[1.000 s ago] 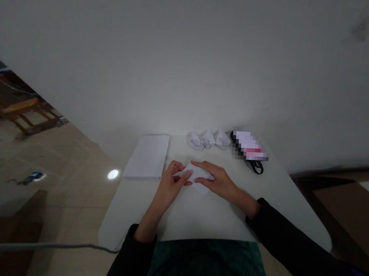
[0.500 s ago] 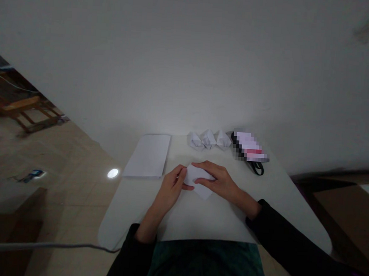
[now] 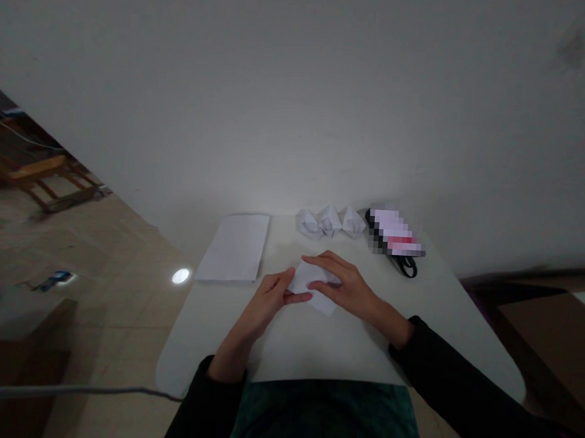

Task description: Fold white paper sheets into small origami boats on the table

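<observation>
A small folded piece of white paper (image 3: pixel 303 278) is held between my two hands, just above the tabletop. My left hand (image 3: pixel 272 296) pinches its left corner, thumb on top and fingers beneath. From the right, my right hand (image 3: pixel 345 283) grips it with thumb and fingers along opposite edges. A lower flap of the paper points toward me, and part of the sheet is hidden behind my right fingers. Beyond my hands, three folded white paper shapes (image 3: pixel 330 221) stand in a row by the wall.
A stack of white paper (image 3: pixel 234 247) lies at the left of the white table (image 3: pixel 363 355). At the back right is a phone (image 3: pixel 395 232), its screen blurred out, with a black strap loop (image 3: pixel 408 266). A grey cable (image 3: pixel 74 391) runs in from the left.
My left hand has shifted slightly down and left, its thumb now nearer the paper's left corner. My right fingers have lifted and spread a little on the paper.
</observation>
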Demonstrator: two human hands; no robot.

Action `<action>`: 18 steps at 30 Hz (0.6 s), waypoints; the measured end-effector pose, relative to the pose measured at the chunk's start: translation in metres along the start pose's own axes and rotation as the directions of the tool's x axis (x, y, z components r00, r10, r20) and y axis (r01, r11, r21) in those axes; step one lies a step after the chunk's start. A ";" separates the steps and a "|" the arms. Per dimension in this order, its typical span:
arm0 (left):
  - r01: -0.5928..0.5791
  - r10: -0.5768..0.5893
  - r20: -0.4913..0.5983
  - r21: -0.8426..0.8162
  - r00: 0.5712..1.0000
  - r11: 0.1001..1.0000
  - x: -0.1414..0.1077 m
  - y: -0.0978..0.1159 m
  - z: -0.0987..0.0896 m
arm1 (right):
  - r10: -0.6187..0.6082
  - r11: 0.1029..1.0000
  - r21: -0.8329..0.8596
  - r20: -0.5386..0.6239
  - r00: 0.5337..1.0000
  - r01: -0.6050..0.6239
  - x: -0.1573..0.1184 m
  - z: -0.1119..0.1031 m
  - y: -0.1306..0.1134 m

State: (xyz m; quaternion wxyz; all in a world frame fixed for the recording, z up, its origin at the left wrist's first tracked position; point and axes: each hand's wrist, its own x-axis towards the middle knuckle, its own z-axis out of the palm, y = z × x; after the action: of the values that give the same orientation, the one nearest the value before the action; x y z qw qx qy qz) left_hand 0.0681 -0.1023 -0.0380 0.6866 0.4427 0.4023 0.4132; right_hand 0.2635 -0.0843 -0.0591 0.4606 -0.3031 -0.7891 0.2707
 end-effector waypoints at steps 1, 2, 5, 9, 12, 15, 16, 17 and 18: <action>-0.007 0.007 0.011 0.003 1.000 1.000 0.000 0.000 0.000 | -0.008 1.000 -0.006 -0.004 1.000 0.008 0.000 0.000 0.000; -0.011 0.011 0.021 -0.003 1.000 1.000 0.000 0.000 0.000 | -0.018 1.000 -0.016 -0.012 1.000 0.018 0.000 0.000 -0.001; -0.002 0.004 0.026 -0.066 1.000 0.998 0.002 0.000 -0.001 | -0.058 0.997 -0.048 -0.066 0.996 0.054 0.001 -0.001 -0.004; 0.038 -0.039 -0.006 -0.128 0.999 0.991 0.003 0.000 -0.001 | -0.057 0.998 -0.021 -0.105 0.993 0.055 0.003 0.000 -0.005; 0.015 -0.015 -0.005 -0.060 1.000 0.998 0.003 -0.002 0.001 | -0.034 0.999 0.008 -0.081 0.996 0.035 0.004 0.001 0.000; -0.048 0.048 -0.012 -0.013 0.999 0.999 0.002 -0.003 0.002 | -0.063 0.997 -0.048 -0.088 0.994 0.059 0.005 0.002 0.005; -0.071 0.071 -0.016 0.005 0.997 0.997 0.002 -0.002 0.002 | -0.089 0.993 -0.089 -0.101 0.991 0.080 0.004 0.002 0.005; -0.095 0.096 -0.018 0.040 0.995 0.995 0.002 -0.001 0.002 | -0.127 0.983 -0.146 -0.116 0.985 0.110 0.003 0.001 0.004; -0.122 0.124 -0.018 0.093 0.992 0.988 0.001 0.000 0.002 | -0.179 0.965 -0.218 -0.135 0.975 0.147 0.002 0.001 0.002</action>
State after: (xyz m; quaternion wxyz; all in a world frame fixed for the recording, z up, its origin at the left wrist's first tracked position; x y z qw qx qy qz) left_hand 0.0708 -0.1022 -0.0378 0.6339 0.4928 0.4009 0.4411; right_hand 0.2621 -0.0820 -0.0596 0.5068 -0.3033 -0.7974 0.1240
